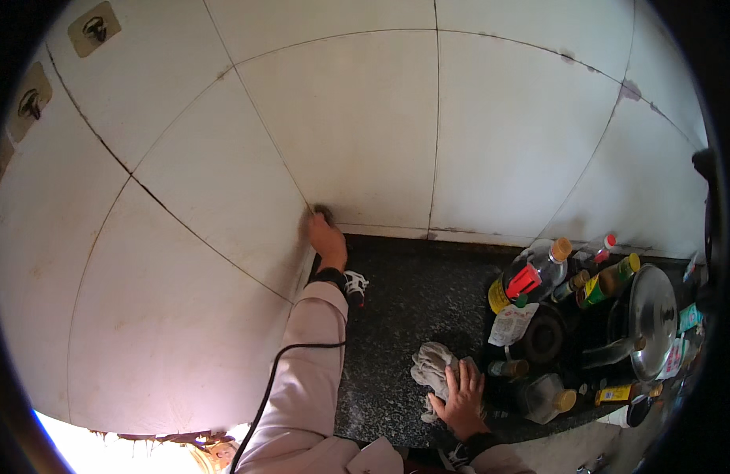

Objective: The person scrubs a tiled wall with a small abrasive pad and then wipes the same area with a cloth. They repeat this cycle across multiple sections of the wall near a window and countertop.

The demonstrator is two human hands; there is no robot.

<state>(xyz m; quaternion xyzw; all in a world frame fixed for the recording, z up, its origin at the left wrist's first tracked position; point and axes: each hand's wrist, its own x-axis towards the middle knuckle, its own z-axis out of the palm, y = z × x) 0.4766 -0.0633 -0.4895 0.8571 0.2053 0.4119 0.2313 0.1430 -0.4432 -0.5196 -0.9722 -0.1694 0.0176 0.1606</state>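
My left hand (327, 240) reaches into the corner of the white tiled wall (371, 130), its fingers around a dark scouring pad (324, 212) pressed to the tiles just above the counter. A black band with a white-and-black device is at that wrist, and a black cable runs over the sleeve. Lower right, my right hand (462, 400) rests with spread fingers on a crumpled grey rag (434, 367) on the speckled black stone counter (400, 296). Whether its fingers grip the rag cannot be told.
To the right stand a large plastic bottle (536, 272), a white pouch (513, 324), several sauce bottles, a dark stove burner (543, 338) and a pan with a glass lid (654, 323). A squarish jar (545, 398) lies near the front edge. Hooks (95, 28) are on the left wall.
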